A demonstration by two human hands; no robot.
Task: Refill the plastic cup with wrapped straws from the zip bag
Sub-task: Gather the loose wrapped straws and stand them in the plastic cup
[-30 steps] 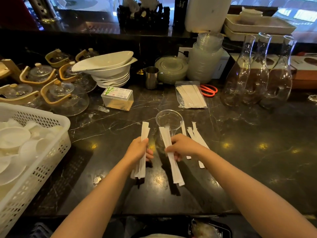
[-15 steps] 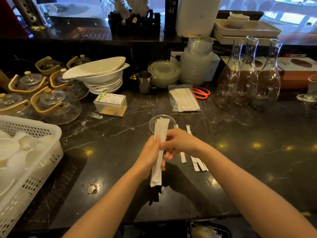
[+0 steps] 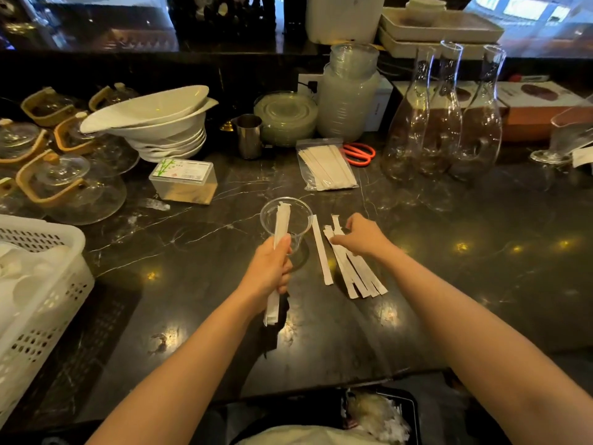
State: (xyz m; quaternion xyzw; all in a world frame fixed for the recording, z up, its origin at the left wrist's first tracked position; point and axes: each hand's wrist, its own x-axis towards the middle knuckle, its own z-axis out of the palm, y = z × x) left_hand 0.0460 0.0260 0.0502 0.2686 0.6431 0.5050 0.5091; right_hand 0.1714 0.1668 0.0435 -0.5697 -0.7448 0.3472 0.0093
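Observation:
A clear plastic cup (image 3: 300,216) stands on the dark marble counter at the middle. My left hand (image 3: 268,271) is closed around a bundle of white wrapped straws (image 3: 281,223), held upright in front of the cup. Whether their tops are inside the cup I cannot tell. To the right of the cup several loose wrapped straws (image 3: 349,271) lie on the counter. My right hand (image 3: 362,236) rests on their far ends, fingers spread, gripping nothing. The zip bag (image 3: 324,165) with more straws lies flat behind the cup.
Orange scissors (image 3: 359,154) lie by the bag. Three glass carafes (image 3: 446,123) stand at the right, stacked white bowls (image 3: 160,123) and glass teapots (image 3: 64,184) at the left. A toothpick box (image 3: 183,181), a steel jug (image 3: 249,136) and a white basket (image 3: 41,284) are nearby.
Both hands first held separate bundles, then joined them into one in my left hand. My right hand has let go and moved right onto the loose straws on the counter.

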